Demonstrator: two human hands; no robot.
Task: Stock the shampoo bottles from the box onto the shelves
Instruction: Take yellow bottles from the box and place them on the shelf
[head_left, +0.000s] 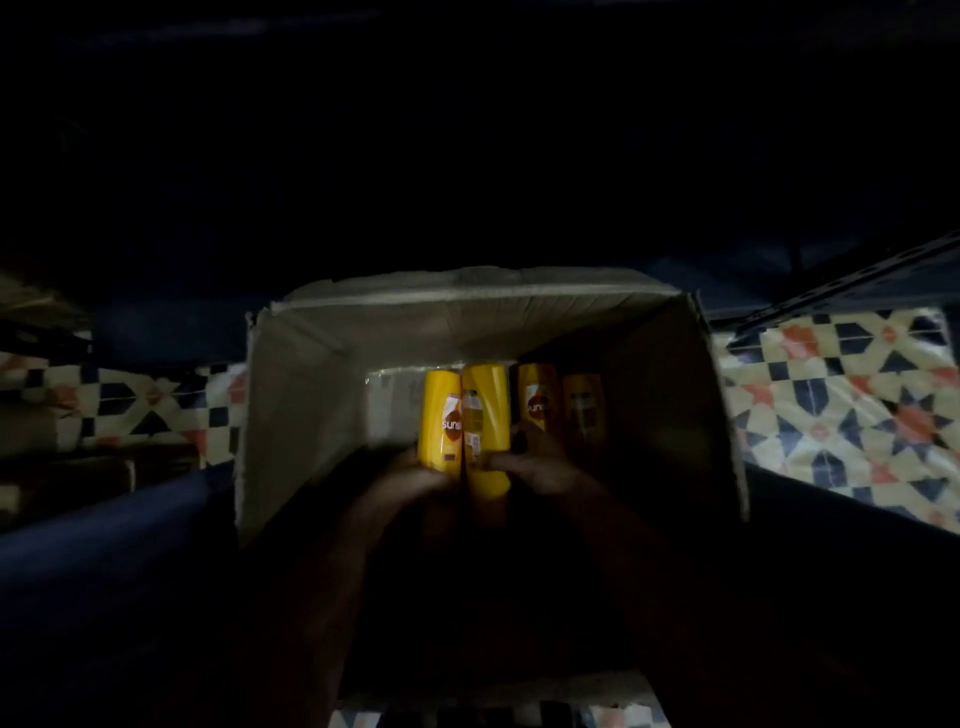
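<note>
An open cardboard box (301, 405) fills the middle of a very dark scene. Inside it lie several yellow shampoo bottles. My left hand (410, 480) is closed around the lower end of one yellow bottle (441, 415) with an orange label. My right hand (540, 473) grips the bottle beside it (485, 421), whose back label faces up. Two more yellow bottles (537, 402) (584, 410) rest in shadow at the right of the box. Both forearms reach in from the bottom, barely visible.
Patterned floor tiles in cream, navy and orange (841, 405) show on both sides of the box. A slotted metal shelf rail (857, 280) runs diagonally at the right. A dark blue surface (104, 530) lies at the lower left. The upper half is black.
</note>
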